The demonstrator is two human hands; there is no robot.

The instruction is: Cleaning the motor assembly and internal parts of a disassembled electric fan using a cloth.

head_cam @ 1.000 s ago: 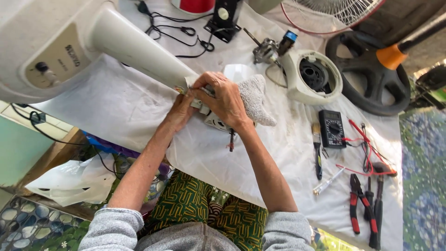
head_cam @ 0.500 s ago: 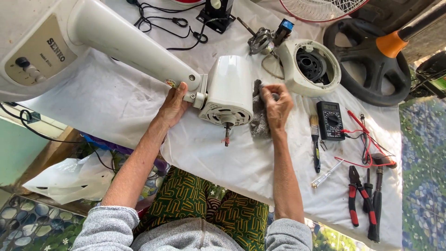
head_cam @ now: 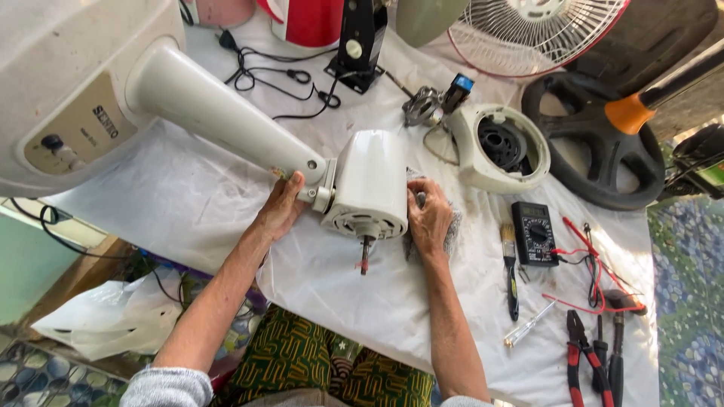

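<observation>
A white fan motor housing (head_cam: 371,181) lies on its side on the white cloth (head_cam: 188,211), its metal shaft (head_cam: 365,255) pointing toward me. It joins a long white fan neck (head_cam: 219,117). My left hand (head_cam: 280,209) grips the neck's pivot joint just left of the housing. My right hand (head_cam: 428,218) presses a grey rag (head_cam: 452,230) against the housing's right side.
A white motor cover (head_cam: 499,147), a black multimeter (head_cam: 534,232) with red leads, a paintbrush (head_cam: 510,267), pliers (head_cam: 584,354) and screwdrivers lie to the right. A black steering wheel (head_cam: 596,151) and fan grille (head_cam: 535,30) sit at the back right; black cables (head_cam: 271,75) at the back.
Both hands came off the top of the housing. The left one settled on the neck joint, and the right one carried the rag down to the housing's right side.
</observation>
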